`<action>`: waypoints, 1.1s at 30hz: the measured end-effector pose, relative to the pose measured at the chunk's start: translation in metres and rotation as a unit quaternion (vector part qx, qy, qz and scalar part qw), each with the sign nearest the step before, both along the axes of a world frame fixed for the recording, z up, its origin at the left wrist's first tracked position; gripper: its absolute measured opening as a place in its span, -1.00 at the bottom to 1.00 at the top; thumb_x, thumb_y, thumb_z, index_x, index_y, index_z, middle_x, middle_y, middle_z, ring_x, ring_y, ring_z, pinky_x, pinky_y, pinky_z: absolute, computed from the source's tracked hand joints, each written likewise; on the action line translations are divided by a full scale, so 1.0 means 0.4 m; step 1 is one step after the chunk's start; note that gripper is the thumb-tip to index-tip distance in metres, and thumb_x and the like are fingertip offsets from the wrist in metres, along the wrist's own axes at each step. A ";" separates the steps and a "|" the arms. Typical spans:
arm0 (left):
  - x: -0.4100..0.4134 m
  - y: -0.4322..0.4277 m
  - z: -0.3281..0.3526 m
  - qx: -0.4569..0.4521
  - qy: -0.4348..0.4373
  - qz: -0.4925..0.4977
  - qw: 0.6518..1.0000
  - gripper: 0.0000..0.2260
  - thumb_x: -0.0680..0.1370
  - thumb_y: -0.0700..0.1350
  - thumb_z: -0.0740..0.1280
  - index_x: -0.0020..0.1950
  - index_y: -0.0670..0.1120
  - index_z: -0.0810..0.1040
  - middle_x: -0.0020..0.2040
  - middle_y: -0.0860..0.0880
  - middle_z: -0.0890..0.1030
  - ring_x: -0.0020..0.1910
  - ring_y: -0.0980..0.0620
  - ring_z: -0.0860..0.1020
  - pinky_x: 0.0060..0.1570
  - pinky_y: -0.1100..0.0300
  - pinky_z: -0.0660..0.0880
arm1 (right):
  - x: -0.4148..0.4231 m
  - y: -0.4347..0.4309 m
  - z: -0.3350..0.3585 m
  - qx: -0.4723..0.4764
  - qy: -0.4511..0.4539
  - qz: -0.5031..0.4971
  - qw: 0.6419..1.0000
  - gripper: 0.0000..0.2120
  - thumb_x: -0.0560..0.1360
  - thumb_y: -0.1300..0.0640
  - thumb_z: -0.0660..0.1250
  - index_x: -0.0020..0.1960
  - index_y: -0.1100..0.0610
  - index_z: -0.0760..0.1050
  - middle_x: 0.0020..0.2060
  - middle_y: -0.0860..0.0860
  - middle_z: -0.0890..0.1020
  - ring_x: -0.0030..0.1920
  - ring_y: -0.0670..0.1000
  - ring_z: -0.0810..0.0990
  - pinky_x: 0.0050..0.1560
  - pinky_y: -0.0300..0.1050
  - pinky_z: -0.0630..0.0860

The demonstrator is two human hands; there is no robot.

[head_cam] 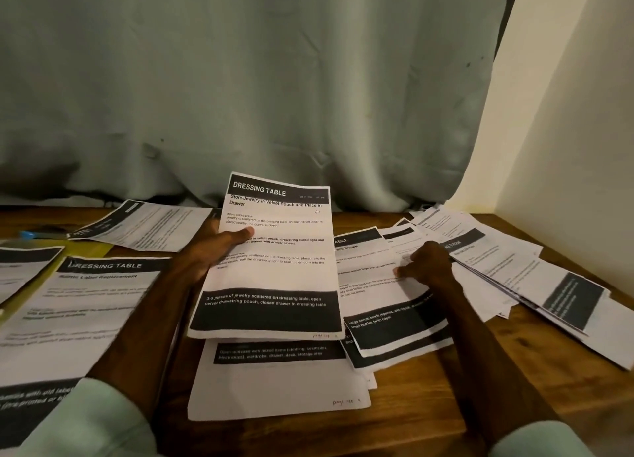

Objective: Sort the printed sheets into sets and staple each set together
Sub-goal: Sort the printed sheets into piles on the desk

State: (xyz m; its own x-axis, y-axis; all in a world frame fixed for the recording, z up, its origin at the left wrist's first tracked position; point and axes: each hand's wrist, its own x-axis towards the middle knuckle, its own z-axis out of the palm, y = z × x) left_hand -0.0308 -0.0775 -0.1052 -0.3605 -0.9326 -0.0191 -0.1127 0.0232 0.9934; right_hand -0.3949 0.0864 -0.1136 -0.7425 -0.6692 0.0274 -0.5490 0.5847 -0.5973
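My left hand (212,250) holds up a printed sheet headed "DRESSING TABLE" (274,278), thumb across its front, tilted above the wooden table (429,381). Under it lies another sheet (274,381) with a dark band. My right hand (429,262) rests with curled fingers on a small stack of sheets (387,305) to the right, fingertips pinching at the top sheet. A second "DRESSING TABLE" sheet (85,305) lies at the left. No stapler is visible.
A fanned pile of sheets (514,271) spreads along the right side by a cream wall (566,147). More sheets (144,226) lie at the back left, over a yellow-green folder (87,250). A blue item (29,234) sits far left. A pale curtain (240,96) hangs behind.
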 end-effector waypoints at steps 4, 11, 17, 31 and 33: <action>0.016 0.003 0.005 0.018 0.049 -0.022 0.998 -0.60 0.54 -0.06 0.51 0.35 -0.01 0.54 0.08 -0.08 0.74 -0.02 -0.16 0.74 0.05 -0.16 0.65 | 0.003 0.013 0.037 -0.058 0.018 0.037 0.998 -0.55 0.48 0.06 0.55 0.27 0.27 0.61 0.27 0.19 0.61 0.26 0.18 0.56 0.14 -0.11 0.39; -0.015 0.040 0.021 0.098 0.179 -0.074 0.976 -0.58 0.49 -0.06 0.54 0.34 -0.02 0.60 0.20 -0.16 0.69 0.18 -0.25 0.67 0.30 -0.28 0.50 | 0.160 0.034 0.151 -0.297 -0.160 0.169 0.926 -0.81 0.52 0.18 0.50 0.08 0.26 0.68 -0.05 0.15 0.75 -0.04 0.18 0.74 0.03 0.02 0.69; -0.016 0.052 0.045 0.086 0.186 0.025 0.978 -0.57 0.46 -0.07 0.57 0.29 -0.07 0.60 0.04 -0.13 0.74 -0.01 -0.17 0.74 -0.05 -0.11 0.69 | 0.301 -0.018 0.146 -0.311 -0.264 0.217 0.887 -0.80 0.54 0.18 0.47 0.13 0.25 0.66 -0.04 0.13 0.76 -0.07 0.15 0.76 0.03 0.11 0.69; 0.058 -0.008 0.012 0.055 0.158 0.083 0.983 -0.61 0.43 0.04 0.59 0.20 -0.03 0.66 0.01 -0.10 0.75 0.00 -0.17 0.73 0.16 -0.23 0.61 | 0.018 0.031 -0.009 -0.022 0.019 0.030 0.999 -0.47 0.36 -0.14 0.61 0.14 0.20 0.62 0.06 0.09 0.60 0.05 0.04 0.53 0.03 -0.05 0.47; 0.051 -0.001 0.014 0.059 0.157 0.071 0.983 -0.62 0.44 0.03 0.58 0.22 -0.03 0.65 0.02 -0.10 0.75 0.00 -0.17 0.73 0.16 -0.21 0.61 | 0.037 0.033 -0.023 -0.007 0.013 0.037 0.999 -0.40 0.34 -0.14 0.63 0.20 0.20 0.55 0.06 0.05 0.53 0.10 0.05 0.49 0.06 -0.05 0.44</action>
State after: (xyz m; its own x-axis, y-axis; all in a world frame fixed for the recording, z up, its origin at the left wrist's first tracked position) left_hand -0.0105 -0.0778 -0.0995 -0.2323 -0.9719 -0.0380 0.2063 -0.0874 0.9746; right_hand -0.3799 0.0995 -0.1226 -0.6905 -0.7211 0.0569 -0.6059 0.5337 -0.5900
